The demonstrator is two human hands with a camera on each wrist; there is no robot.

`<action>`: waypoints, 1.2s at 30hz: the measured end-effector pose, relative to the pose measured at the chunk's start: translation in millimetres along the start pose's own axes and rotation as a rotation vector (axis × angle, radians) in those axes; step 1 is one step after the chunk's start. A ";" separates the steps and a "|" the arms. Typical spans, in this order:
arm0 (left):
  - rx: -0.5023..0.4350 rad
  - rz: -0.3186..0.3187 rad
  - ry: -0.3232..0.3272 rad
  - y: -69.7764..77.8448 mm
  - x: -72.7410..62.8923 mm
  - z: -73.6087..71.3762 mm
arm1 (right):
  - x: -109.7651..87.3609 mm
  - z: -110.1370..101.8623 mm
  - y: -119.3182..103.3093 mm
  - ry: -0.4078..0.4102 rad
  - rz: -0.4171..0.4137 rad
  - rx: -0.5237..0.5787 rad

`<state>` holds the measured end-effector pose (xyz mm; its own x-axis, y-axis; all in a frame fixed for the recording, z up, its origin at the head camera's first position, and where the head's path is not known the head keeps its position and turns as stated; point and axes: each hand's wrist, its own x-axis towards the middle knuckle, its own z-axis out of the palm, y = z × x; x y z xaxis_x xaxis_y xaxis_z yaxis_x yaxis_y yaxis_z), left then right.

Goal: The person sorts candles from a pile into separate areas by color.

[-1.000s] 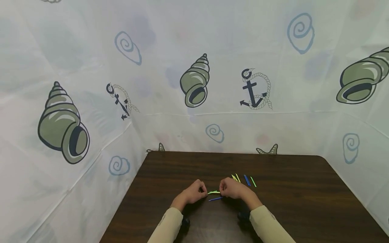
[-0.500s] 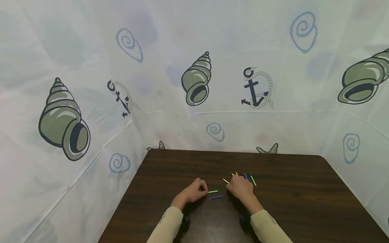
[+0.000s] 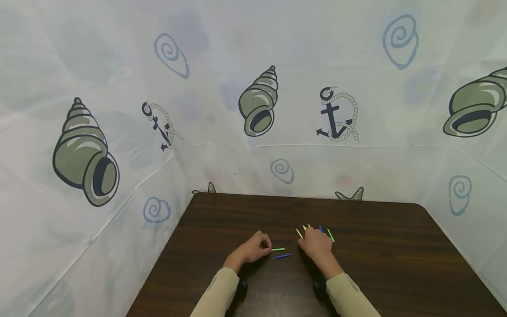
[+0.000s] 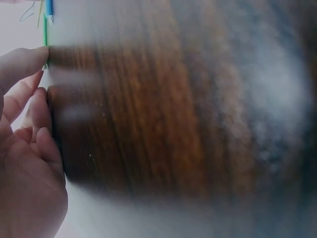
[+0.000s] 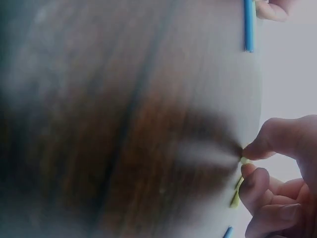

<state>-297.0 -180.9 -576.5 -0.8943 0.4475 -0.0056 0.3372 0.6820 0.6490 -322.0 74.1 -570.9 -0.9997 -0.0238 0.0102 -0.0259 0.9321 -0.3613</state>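
Observation:
In the head view, my left hand [image 3: 252,248] pinches the left end of a thin green stick [image 3: 278,249] between thumb and finger, low over the table. Just in front of it lies a blue stick [image 3: 282,256], almost parallel. My right hand [image 3: 317,244] pinches a yellow stick [image 3: 299,233], whose upper end sticks out to the left of the fingers. The right wrist view shows the thumb [image 5: 262,141] and finger meeting on the yellow stick's end [image 5: 242,160]. Several more sticks lie partly hidden behind the right hand.
Beyond the right hand lie yellow sticks [image 3: 304,227], blue ones [image 3: 321,229] and a green stick [image 3: 330,235] in a loose row. The dark wooden table [image 3: 396,264] ends at a white cloth wall [image 3: 222,167] with printed shells and anchors.
My right hand has moved right, away from the left hand and the green stick, taking the yellow stick, which has turned steeper. The left hand stays at the green stick.

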 end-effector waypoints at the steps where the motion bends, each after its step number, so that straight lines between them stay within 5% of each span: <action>1: 0.001 -0.001 0.001 -0.3 0.1 0.3 | 0.3 -0.2 0.5 0.000 0.000 -0.001; 24: 0.016 -0.042 0.003 1.0 -1.0 1.1 | 2.6 -4.6 -1.0 0.040 0.006 -0.014; 36: 0.011 -0.016 -0.012 -2.4 -1.1 0.9 | -18.8 7.5 -27.8 -0.106 -0.300 0.177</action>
<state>-296.5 -182.4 -578.8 -0.8961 0.4431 -0.0252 0.3260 0.6957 0.6401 -302.5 46.0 -568.0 -0.9419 -0.3325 0.0467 -0.3083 0.8015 -0.5124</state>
